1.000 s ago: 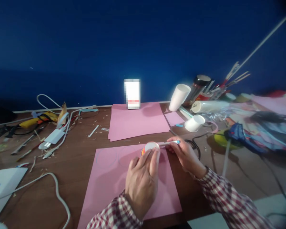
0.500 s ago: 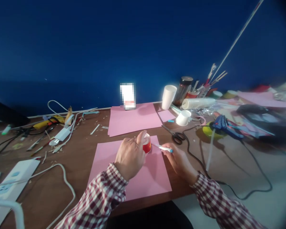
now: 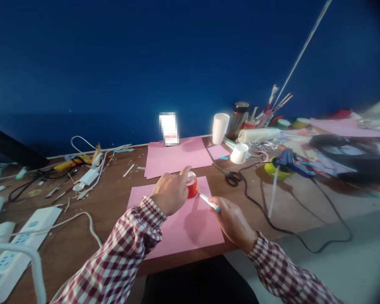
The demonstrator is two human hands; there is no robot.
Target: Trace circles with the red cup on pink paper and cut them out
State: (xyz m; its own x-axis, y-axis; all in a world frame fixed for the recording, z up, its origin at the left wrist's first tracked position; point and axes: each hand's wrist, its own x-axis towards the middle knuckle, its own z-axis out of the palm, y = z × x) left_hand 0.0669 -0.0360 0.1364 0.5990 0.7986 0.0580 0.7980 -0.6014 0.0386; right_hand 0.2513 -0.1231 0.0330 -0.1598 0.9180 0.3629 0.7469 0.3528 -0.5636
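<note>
Left hand (image 3: 169,192) lies over the top and left side of the red cup (image 3: 193,189), grip partly hidden, while the right hand (image 3: 232,218), apart and farther off, pinches a white pen (image 3: 209,202) slanting up-left toward the cup's lower right edge, cup standing on pink paper (image 3: 183,240).

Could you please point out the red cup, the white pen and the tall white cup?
Red cup (image 3: 193,190), head view: its red side.
White pen (image 3: 209,202), head view: its barrel.
Tall white cup (image 3: 220,129), head view: its side.
</note>
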